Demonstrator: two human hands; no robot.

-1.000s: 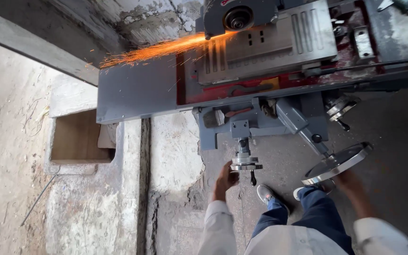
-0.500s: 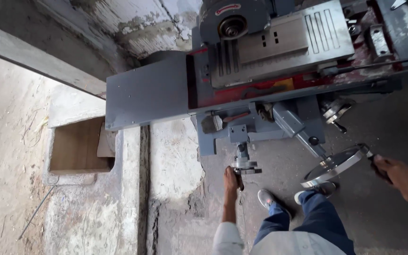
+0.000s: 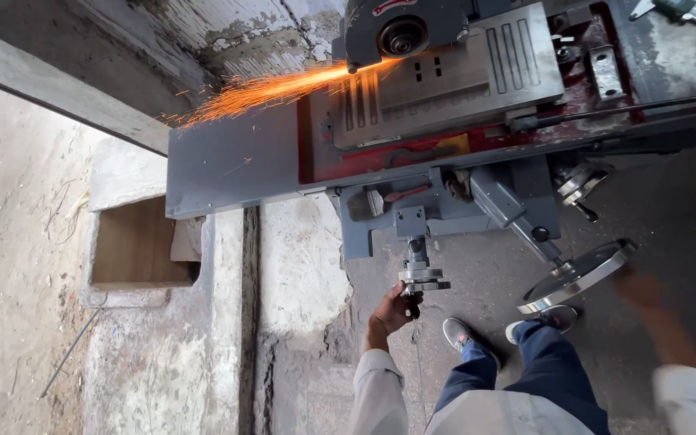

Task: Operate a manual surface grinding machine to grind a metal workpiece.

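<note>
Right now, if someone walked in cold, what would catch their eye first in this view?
The orange sparks spraying leftward from the grinding wheel at the top of the grey machine stand out first. Below, the left hand grips the small handwheel under the machine's front. The right hand, blurred, sits beside the large handwheel at lower right.
</note>
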